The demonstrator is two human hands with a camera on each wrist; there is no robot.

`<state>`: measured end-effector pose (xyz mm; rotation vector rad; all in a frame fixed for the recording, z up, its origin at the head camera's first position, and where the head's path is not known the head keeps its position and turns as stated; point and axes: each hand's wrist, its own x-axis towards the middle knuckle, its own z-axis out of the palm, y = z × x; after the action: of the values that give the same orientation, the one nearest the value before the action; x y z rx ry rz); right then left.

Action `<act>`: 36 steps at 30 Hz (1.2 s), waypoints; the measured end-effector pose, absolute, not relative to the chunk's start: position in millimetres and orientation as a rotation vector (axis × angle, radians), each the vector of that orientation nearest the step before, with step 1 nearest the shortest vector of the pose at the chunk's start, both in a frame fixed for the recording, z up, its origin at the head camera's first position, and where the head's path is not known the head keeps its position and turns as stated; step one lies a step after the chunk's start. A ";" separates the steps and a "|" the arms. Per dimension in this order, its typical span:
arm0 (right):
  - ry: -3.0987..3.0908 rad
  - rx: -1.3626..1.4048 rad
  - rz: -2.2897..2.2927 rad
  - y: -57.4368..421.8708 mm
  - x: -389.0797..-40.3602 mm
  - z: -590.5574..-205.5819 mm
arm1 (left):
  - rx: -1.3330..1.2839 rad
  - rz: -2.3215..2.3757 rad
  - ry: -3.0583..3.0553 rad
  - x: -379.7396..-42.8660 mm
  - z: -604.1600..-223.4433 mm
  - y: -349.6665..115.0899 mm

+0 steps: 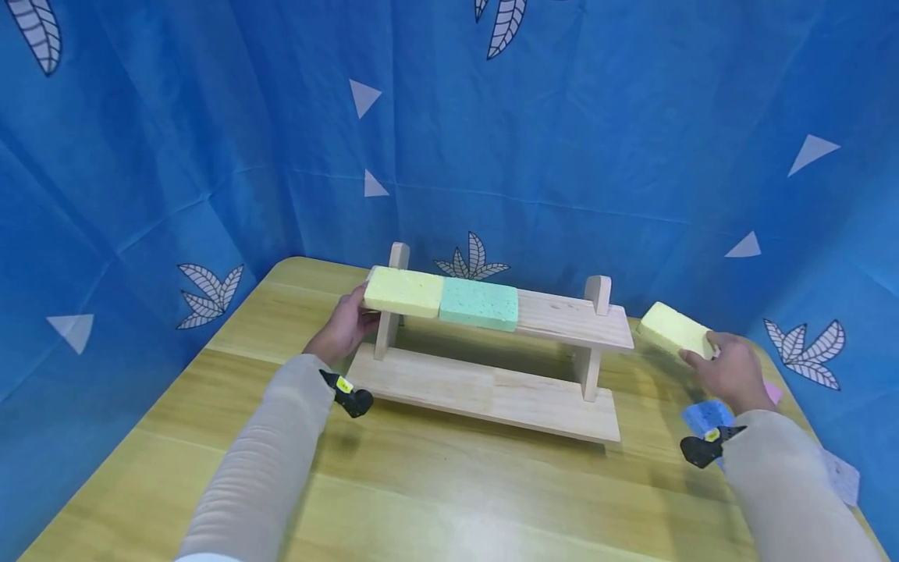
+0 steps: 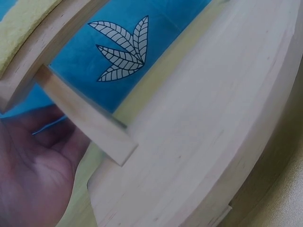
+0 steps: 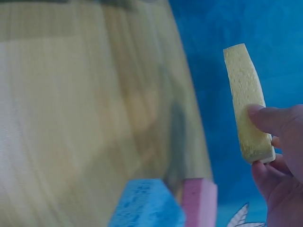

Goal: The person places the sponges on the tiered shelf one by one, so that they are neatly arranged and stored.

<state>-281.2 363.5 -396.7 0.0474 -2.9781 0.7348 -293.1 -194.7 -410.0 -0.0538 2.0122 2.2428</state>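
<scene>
The fingers (image 3: 267, 182) of the right hand (image 1: 733, 371) pinch the near end of a pale yellow sponge block (image 1: 670, 326), the thumb (image 3: 267, 118) lying along one side. This block is raised off the worktop (image 1: 435, 492), to the right of a two-tier wooden shelf and apart from it.

The left hand (image 1: 342, 328) is at the shelf's left end, its fingers reaching behind the left upright (image 2: 85, 116). Their tips are hidden, so whether they grip the wood or merely rest against it I cannot tell.

Right beside that hand, a second yellow sponge block (image 1: 403, 292) lies flat at the left end of the upper board (image 1: 565, 316). A mint-green sponge block (image 1: 479, 303) lies against it, end to end, leaving the board's right part bare up to the right upright (image 1: 588, 373). The lower board (image 1: 485, 390) runs beneath.

Below the right hand, a blue sponge block (image 3: 147, 205) and a pink block (image 3: 199, 203) are close together near the worktop's right edge; a lilac-grey block (image 1: 843, 474) shows partly behind the right sleeve (image 1: 794, 492). Round the worktop hangs a blue curtain (image 1: 492, 140) printed with leaves and pale triangles.
</scene>
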 end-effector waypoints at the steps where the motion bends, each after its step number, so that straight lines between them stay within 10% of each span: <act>1: -2.985 0.045 0.740 363.3 -280.5 -393.5 | -0.060 2.248 2.006 -293.1 -409.9 -194.4; 36: -2.894 -0.068 0.716 331.5 -247.2 -331.9 | -0.038 2.224 2.008 -293.5 -409.7 -196.4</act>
<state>-247.2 331.5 -331.9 -0.0679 -2.8938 0.7163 -293.5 -196.4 -409.7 -0.0384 2.0075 2.2238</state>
